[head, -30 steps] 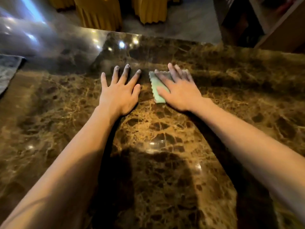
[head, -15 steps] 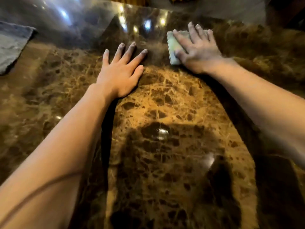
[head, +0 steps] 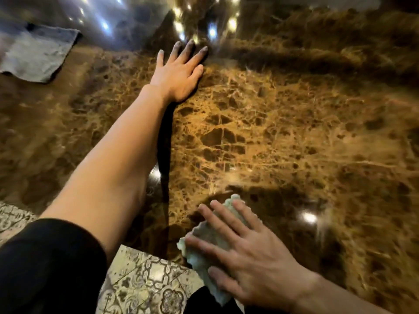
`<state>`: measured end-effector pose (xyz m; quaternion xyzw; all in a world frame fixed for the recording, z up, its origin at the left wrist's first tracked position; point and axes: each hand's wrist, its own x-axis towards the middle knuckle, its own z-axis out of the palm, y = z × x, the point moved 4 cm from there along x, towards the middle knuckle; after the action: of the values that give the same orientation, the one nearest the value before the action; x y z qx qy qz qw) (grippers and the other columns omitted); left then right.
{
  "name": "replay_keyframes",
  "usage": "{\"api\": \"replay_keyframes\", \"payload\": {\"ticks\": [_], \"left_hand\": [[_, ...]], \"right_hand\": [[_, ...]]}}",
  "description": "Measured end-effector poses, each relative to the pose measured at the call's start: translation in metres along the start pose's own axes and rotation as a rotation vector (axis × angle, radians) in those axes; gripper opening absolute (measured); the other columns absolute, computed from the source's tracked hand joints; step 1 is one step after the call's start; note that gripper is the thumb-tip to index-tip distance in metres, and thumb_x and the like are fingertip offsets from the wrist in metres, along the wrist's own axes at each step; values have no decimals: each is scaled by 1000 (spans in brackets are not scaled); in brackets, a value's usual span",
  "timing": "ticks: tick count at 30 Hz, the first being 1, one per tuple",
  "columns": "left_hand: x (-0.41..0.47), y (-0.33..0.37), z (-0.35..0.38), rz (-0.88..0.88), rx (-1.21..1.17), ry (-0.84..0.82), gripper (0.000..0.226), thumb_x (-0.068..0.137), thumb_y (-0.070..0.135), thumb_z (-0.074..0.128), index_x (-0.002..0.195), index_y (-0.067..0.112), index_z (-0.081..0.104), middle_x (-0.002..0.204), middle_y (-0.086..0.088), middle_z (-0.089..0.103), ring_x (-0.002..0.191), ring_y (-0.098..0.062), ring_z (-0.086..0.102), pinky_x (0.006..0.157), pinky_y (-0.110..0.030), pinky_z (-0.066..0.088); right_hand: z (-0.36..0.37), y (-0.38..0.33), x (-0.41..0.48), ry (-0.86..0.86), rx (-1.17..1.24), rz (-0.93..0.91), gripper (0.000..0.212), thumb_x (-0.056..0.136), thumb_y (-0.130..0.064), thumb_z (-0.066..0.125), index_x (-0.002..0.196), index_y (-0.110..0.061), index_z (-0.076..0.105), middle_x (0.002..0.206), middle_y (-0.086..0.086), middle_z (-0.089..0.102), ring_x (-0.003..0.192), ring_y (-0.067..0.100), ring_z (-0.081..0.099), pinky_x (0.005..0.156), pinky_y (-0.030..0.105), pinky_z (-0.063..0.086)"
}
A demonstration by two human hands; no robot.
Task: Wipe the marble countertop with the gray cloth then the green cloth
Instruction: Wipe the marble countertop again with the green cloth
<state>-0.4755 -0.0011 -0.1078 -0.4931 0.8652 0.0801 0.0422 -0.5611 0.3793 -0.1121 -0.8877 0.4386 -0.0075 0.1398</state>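
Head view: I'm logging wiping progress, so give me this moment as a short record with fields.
surface: brown veined marble countertop, glossy with light reflections
right hand: flat on the green cloth, pressing it down at the near edge of the countertop
left hand: spread flat on the marble farther out, holding nothing
gray cloth: lying unheld at the far left of the countertop
stage: green-cloth wipe under way
floor: patterned tiles visible below the near edge
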Motion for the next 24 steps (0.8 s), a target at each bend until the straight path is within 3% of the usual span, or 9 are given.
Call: {"api": "replay_keyframes", "payload": {"ticks": [5, 6, 8, 11, 13, 18, 24], "left_hand": [[3, 1, 0, 7, 14, 0, 56, 104, 53, 10, 159, 42, 5, 170, 1, 0, 156, -29, -4, 121, -62, -3], [2, 0, 0, 3, 31, -8, 56, 105, 52, 11, 159, 41, 5, 170, 1, 0, 156, -30, -3, 121, -62, -2], [5, 9, -6, 27, 65, 8, 57, 105, 51, 14, 160, 37, 9, 170, 0, 4, 156, -31, 0, 121, -64, -1], [5, 56, -21, 79, -17, 73, 59, 104, 55, 15, 159, 35, 18, 170, -1, 7, 156, -30, 0, 121, -64, 2], [-3, 106, -24, 71, -96, 84, 62, 101, 59, 10, 159, 36, 16, 170, 1, 2, 156, -28, -2, 122, -61, 2], [-26, 195, 12, 53, -83, 24, 61, 97, 68, 3, 155, 51, -8, 167, 7, -16, 154, -26, -16, 121, -60, -10], [-25, 201, 35, -3, -20, 40, 60, 99, 67, 5, 156, 50, -6, 169, 4, -9, 154, -28, -14, 120, -63, -9]], "right_hand": [[10, 21, -2, 27, -79, -49, 62, 105, -62, 25, 161, -40, 13, 168, 14, 18, 156, 31, 16, 119, 52, 27], [5, 35, 0, 35, -84, -49, 61, 104, -62, 25, 161, -41, 14, 168, 14, 18, 156, 30, 16, 120, 52, 26], [-18, 82, 6, 61, -29, 31, 60, 102, -62, 30, 159, -47, 15, 170, 12, 11, 157, 29, 8, 122, 51, 10], [-54, 188, 20, 50, -8, 289, 62, 100, -64, 29, 157, -52, 7, 171, 9, -3, 157, 26, -9, 122, 47, -11], [-76, 269, 32, 77, -68, 474, 62, 100, -65, 25, 157, -53, 5, 171, 9, 0, 157, 26, -5, 125, 47, -8], [-130, 437, 72, 92, -34, 801, 61, 101, -63, 25, 158, -51, 8, 172, 7, -1, 157, 25, -3, 125, 48, -5], [-137, 481, 92, 110, -32, 916, 62, 99, -63, 23, 158, -50, 10, 172, 8, 1, 157, 25, -2, 125, 51, -5]]}}
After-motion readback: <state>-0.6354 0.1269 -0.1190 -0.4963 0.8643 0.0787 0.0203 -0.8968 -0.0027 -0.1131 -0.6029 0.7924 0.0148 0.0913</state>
